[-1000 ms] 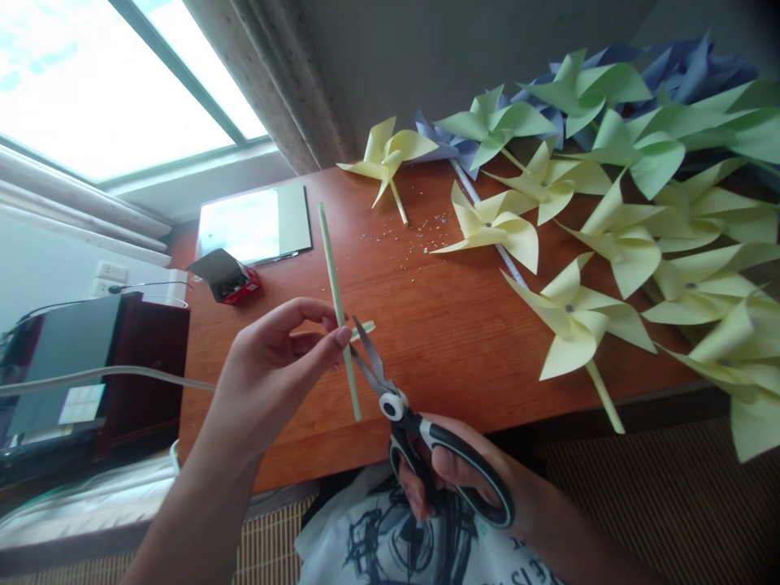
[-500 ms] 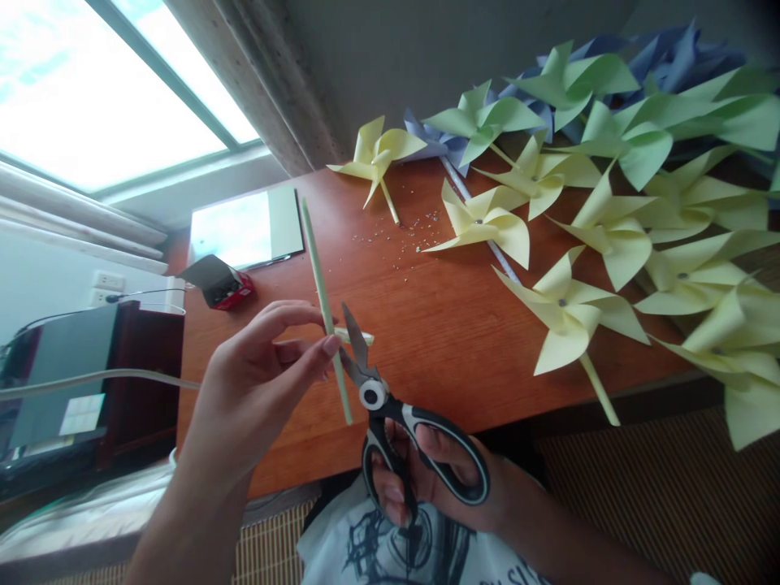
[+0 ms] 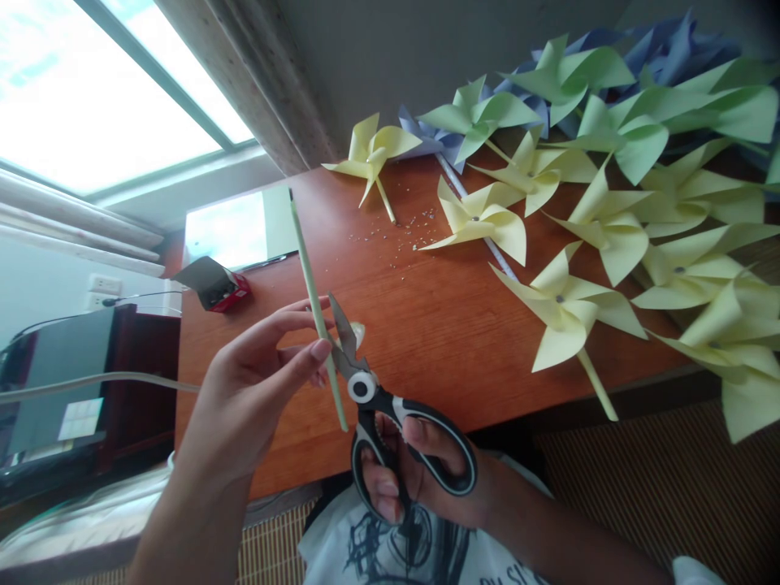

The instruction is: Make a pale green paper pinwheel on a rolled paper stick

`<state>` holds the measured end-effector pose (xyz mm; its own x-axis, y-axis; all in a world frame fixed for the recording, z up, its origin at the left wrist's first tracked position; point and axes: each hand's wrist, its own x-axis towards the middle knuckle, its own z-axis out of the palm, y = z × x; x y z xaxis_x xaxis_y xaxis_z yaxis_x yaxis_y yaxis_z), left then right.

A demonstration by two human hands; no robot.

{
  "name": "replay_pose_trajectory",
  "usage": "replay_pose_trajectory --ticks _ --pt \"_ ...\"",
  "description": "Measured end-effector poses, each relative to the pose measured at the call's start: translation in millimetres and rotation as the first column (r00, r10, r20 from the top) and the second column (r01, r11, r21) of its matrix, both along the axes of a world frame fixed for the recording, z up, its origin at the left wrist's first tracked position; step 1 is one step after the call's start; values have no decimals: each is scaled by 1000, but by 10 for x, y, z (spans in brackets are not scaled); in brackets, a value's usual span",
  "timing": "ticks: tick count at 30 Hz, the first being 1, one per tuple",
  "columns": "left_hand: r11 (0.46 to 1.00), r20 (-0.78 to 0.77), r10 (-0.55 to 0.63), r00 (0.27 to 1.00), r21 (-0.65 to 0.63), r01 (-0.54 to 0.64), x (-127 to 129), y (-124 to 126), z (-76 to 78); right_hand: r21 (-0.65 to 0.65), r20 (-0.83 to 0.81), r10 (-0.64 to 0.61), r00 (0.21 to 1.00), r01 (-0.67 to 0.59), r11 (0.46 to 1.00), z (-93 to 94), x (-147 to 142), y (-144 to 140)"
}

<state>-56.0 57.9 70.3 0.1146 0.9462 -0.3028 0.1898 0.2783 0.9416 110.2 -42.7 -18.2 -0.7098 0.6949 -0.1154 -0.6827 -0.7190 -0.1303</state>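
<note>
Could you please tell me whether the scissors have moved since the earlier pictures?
Yes: judged against the red box, the scissors have shifted toward the picture's left, nearer to it.

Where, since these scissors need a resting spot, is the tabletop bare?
Widest bare table: between the scissors and the front yellow pinwheel, below the scattered bits. Smaller: between the red box and left hand. Crowded: the table's right end, under overlapping yellow, green and bluish pinwheels.

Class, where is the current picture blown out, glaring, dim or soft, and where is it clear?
Head view: window largely blown out to white; head view: glare across the flat panel on the desk; head view: upper right corner dark, purple pinwheels near it soft; head view: scissors and long paper stick fairly clear.
</note>
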Motion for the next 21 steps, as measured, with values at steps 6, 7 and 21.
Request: replay_pose_trajectory --ticks 6,7,21 --pt "998 27 55 998 4 -55 -9 4 -36 -12 0 9 1000 -9 1000 1 5 -1" --pt "998 32 62 998 3 -62 -5 3 -37 -15 10 5 1000 -5 1000 5 1 -4" --pt "998 45 51 998 41 -53 -5 -15 -56 26 130 -1 992 -3 1000 82 18 -3"
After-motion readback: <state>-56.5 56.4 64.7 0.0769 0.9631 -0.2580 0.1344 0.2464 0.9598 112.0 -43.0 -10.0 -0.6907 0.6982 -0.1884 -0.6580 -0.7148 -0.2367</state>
